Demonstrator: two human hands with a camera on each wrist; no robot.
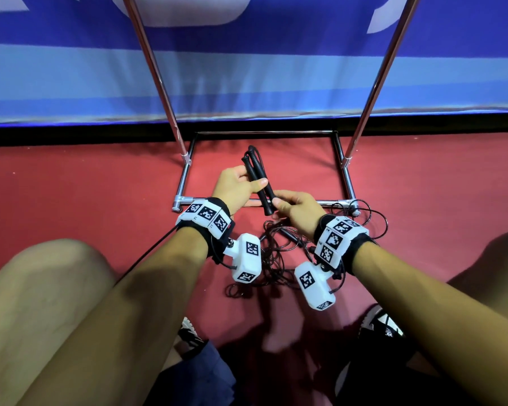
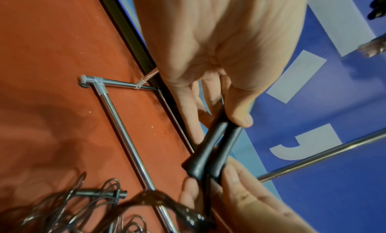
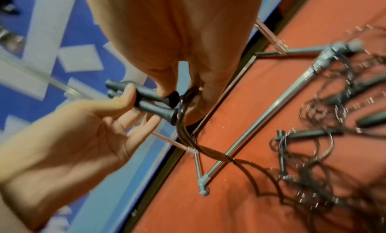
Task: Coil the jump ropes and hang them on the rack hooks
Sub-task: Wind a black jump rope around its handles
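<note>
you're crouched over a red floor point(image 1: 100, 186) that runs up to a black strip and a blue banner point(image 1: 247, 68) with pale shapes on it. the chrome rack point(image 1: 185, 174) stands right in front of you, its base frame flat on the floor and two poles rising against the banner. your left hand point(image 1: 236, 187) is wrapped around a pair of black jump rope handles point(image 1: 258, 180) held side by side above the base frame. your right hand point(image 1: 298, 210) pinches their lower ends where the cord comes out. the other jump ropes point(image 1: 276, 259) lie in a loose tangle on the floor between your wrists, some loops spilling over the rack's near bar.
</note>
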